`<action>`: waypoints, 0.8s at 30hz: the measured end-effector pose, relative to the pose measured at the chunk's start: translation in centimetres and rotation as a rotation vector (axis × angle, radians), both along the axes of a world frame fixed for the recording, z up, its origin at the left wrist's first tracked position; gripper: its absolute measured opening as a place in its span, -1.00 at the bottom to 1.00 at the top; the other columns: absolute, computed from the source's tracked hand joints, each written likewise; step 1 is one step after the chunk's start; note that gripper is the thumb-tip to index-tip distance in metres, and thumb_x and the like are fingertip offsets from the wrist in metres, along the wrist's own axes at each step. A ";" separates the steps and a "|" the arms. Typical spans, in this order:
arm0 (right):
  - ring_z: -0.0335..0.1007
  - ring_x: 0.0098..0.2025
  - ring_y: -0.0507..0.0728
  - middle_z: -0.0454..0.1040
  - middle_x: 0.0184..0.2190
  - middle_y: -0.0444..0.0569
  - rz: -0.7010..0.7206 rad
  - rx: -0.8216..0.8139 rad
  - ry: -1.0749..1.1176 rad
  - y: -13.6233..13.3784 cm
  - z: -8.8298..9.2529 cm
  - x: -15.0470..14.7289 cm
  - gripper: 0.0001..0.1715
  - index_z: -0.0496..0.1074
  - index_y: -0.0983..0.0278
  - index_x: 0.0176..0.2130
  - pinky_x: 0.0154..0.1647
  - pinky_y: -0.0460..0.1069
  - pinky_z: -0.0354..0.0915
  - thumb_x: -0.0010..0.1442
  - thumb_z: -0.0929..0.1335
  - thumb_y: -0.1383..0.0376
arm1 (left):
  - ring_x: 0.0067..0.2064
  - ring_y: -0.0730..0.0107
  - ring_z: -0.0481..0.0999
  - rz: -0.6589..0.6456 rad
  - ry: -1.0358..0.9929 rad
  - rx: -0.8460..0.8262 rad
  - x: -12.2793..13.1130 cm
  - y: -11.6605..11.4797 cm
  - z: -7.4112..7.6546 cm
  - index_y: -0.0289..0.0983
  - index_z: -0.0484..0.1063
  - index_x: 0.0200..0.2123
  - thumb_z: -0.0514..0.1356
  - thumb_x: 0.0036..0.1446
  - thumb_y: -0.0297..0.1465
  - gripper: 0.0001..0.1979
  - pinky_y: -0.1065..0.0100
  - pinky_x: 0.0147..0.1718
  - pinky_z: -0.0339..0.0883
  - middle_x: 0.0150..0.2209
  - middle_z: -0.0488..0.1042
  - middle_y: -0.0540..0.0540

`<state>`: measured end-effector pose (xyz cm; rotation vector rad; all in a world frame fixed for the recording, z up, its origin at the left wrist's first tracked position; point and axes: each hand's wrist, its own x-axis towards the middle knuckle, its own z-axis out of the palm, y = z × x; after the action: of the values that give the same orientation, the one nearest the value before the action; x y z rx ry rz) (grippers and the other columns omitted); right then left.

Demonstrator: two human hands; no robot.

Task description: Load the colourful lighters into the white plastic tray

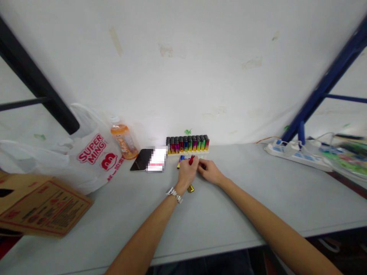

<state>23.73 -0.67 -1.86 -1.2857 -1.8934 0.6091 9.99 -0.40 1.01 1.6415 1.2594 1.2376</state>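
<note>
My left hand (pixel 187 172), with a metal watch on its wrist, is closed around a red lighter (pixel 191 159) whose top sticks out above the fingers. My right hand (pixel 210 171) rests on the table right beside it, fingers curled toward the left hand; what they pinch is too small to make out. Just behind both hands stands a tray of several rainbow-coloured lighters (pixel 187 144) in a row against the wall. A loose blue and yellow lighter (pixel 180 161) lies left of my left hand. A gold lighter (pixel 190 188) lies under my left wrist.
A dark phone (pixel 142 159) lies left of the tray, beside an orange drink bottle (pixel 124 141) and a white plastic bag (pixel 91 152). A cardboard box (pixel 40 206) sits at the near left. A white power strip (pixel 295 154) and coloured clutter lie at the right.
</note>
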 end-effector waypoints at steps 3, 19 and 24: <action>0.21 -0.46 0.02 0.39 -0.53 -0.15 0.003 0.002 0.001 0.0 0.0 0.0 -0.78 0.48 0.33 -0.24 -0.37 -0.10 0.14 0.19 0.26 0.36 | -0.56 0.48 0.14 0.003 0.012 0.003 0.0 0.0 0.1 -0.24 0.16 -0.68 0.02 0.12 -0.02 -0.51 0.38 -0.53 -0.03 -0.68 0.13 0.07; 0.24 -0.46 0.03 0.32 -0.50 -0.17 -0.032 0.154 0.318 -1.2 1.4 -0.2 -0.72 0.40 0.29 -0.08 -0.37 -0.06 0.20 0.22 0.29 0.23 | -0.62 0.46 0.17 -0.130 -0.024 -0.047 -0.5 -0.3 0.2 -0.21 0.10 -0.75 -0.24 0.26 0.07 -0.33 0.35 -0.49 0.04 -0.73 0.13 0.03; 0.28 -0.40 0.04 0.36 -0.44 -0.13 0.114 0.251 0.318 -3.4 3.7 -0.9 -0.65 0.38 0.26 0.00 -0.29 -0.04 0.26 0.22 0.32 0.23 | -0.64 0.44 0.21 -0.100 -0.049 -0.138 -0.5 -0.1 -0.5 -0.20 0.13 -0.74 -0.32 0.23 0.14 -0.28 0.34 -0.53 0.05 -0.74 0.17 0.00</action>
<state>22.82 -4.08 1.85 -0.8703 -1.7221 0.5745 9.53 -0.46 0.54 1.5460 1.1909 1.0992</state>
